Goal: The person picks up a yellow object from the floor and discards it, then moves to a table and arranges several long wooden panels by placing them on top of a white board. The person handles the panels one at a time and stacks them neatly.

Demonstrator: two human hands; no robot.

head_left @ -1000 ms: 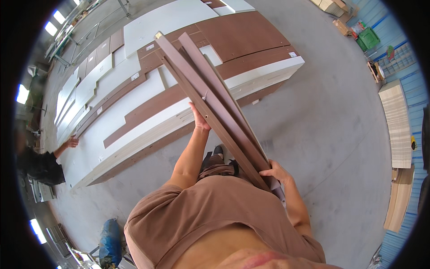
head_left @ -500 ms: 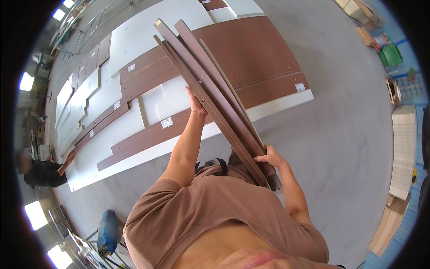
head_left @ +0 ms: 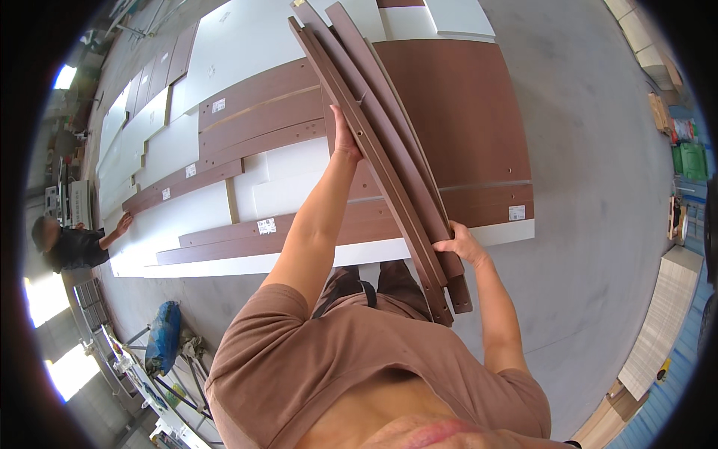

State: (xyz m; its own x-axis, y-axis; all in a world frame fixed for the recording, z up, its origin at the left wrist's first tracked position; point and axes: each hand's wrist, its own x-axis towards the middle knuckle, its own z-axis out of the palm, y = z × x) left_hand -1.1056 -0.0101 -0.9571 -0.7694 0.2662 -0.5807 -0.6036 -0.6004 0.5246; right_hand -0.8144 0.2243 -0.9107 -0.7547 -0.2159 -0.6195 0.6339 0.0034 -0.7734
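A bundle of several long, narrow brown boards [head_left: 387, 183] slants across my front, from far left down to my right hip. My left hand [head_left: 345, 136] is closed on the left edge of the bundle, partway up. Lower down, my right hand [head_left: 461, 245] grips the opposite edge, its thumb over the boards. The bundle's far part is above a broad spread of flat panels, and its near ends are beside my waist. Among those panels are a large brown panel [head_left: 464, 112], a white panel [head_left: 262, 49] and narrower brown strips [head_left: 258, 112] with labels.
At the far left a person in dark clothing [head_left: 75, 248] has a hand at the panels' edge. A blue wrapped bundle [head_left: 164, 337] is by a metal frame at lower left. Stacked pale boards [head_left: 658, 322] and a green container [head_left: 692, 161] line the right side.
The spread of panels has come closer to my body and turned in view. The boards, still in both my hands, have shifted right and farther over the panels. My grip looks the same.
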